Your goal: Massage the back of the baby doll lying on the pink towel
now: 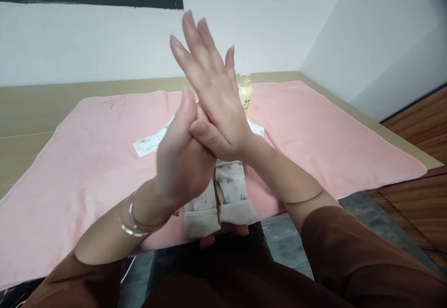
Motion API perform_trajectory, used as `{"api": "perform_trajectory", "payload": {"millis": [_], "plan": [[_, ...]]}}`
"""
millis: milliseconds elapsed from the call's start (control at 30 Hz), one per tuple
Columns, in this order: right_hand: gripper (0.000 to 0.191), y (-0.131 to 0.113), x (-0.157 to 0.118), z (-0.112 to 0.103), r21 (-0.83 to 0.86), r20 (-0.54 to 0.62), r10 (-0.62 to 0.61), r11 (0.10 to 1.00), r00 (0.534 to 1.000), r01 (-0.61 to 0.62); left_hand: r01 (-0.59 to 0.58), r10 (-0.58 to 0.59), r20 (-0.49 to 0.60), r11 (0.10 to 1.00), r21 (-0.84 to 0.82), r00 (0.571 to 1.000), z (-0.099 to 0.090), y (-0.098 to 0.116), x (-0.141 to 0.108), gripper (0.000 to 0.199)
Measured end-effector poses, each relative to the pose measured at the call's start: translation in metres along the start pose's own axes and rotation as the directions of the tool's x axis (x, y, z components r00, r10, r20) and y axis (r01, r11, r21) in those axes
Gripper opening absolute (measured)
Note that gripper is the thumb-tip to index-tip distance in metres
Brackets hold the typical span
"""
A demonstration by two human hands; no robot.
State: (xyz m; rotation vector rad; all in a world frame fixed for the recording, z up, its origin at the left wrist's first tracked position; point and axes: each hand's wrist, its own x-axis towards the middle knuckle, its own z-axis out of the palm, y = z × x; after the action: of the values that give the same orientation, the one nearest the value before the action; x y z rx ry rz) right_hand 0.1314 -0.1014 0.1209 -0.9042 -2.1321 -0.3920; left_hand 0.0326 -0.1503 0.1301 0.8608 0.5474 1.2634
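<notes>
My right hand (221,98) is raised in front of me, its fingers stretched upward and slightly apart, with the thumb bent across my left hand. Pressed against it from the left is my left hand (185,159), thumb pointing up; its other fingers are hidden. Bracelets (131,222) circle my left wrist. Behind and below both hands lies a baby outfit (230,182), white with small prints, with sleeves spread and leg cuffs folded. Orange-brown foot-like ends (241,230) stick out of the cuffs. My hands cover its upper part. A pale yellow bottle (246,95) stands just beyond my right hand.
A pink blanket (104,159) covers much of the light wooden table (31,108) and hangs over its near edge. White walls (254,29) rise behind and to the right. Wood-grain panels (419,196) stand at the right. Grey floor (286,238) shows below.
</notes>
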Motion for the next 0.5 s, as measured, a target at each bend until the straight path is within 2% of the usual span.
{"api": "perform_trajectory", "payload": {"millis": [100,167,267,367,433,500], "plan": [[0.08,-0.006,-0.003,0.004,-0.066,0.005,0.082,0.995,0.997,-0.081,-0.031,0.03,-0.026,0.999,-0.014,0.999,-0.001,0.012,0.0,0.055],[0.079,-0.017,-0.01,0.009,-0.083,-0.006,0.01,0.996,1.0,-0.011,-0.023,0.021,-0.089,1.0,-0.021,0.996,-0.005,0.015,0.007,0.055],[0.087,-0.037,-0.021,0.013,-0.064,-0.079,-0.133,0.99,0.988,0.128,-0.007,0.006,-0.124,1.0,-0.007,0.992,-0.008,0.012,0.016,0.054],[0.095,-0.052,-0.028,0.006,-0.081,-0.161,-0.199,0.979,0.967,0.188,-0.003,0.006,-0.137,1.0,0.02,0.991,-0.004,0.002,0.015,0.053],[0.088,-0.055,-0.029,-0.005,-0.114,-0.112,-0.242,0.967,0.964,0.23,-0.004,0.008,-0.142,1.0,0.03,0.99,0.001,-0.005,0.011,0.053],[0.083,-0.049,-0.026,-0.015,-0.147,-0.054,-0.222,0.966,0.974,0.212,-0.009,0.014,-0.145,0.999,0.033,0.989,0.005,-0.01,0.004,0.058]]}}
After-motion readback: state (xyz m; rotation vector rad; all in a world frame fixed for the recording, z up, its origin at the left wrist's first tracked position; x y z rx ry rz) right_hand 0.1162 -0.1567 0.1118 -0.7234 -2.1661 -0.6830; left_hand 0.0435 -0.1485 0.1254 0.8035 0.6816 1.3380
